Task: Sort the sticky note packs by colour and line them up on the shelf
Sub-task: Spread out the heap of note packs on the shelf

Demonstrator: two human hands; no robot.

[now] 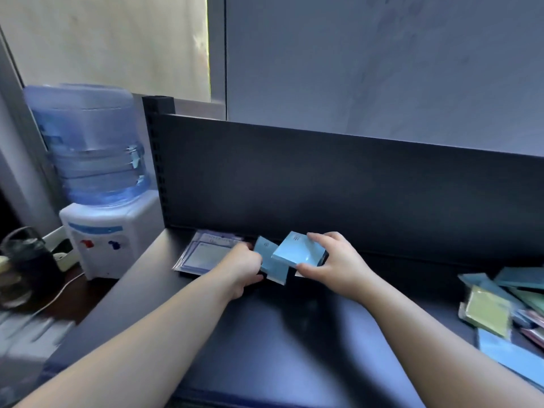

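My right hand (332,265) grips a light blue sticky note pack (298,250) between thumb and fingers, tilted above the dark shelf (265,334). My left hand (244,267) holds a second light blue pack (269,262) just left of it, and the two packs overlap. Pale lilac packs (206,253) lie flat in the shelf's back left corner. A loose heap of packs, among them a green one (488,310), teal ones (521,278) and a light blue one (512,356), lies at the right edge.
The shelf's dark back panel (353,187) rises right behind the hands. A water dispenser (103,225) with a large bottle stands left of the shelf, with a dark kettle (26,254) and a cable on a lower table.
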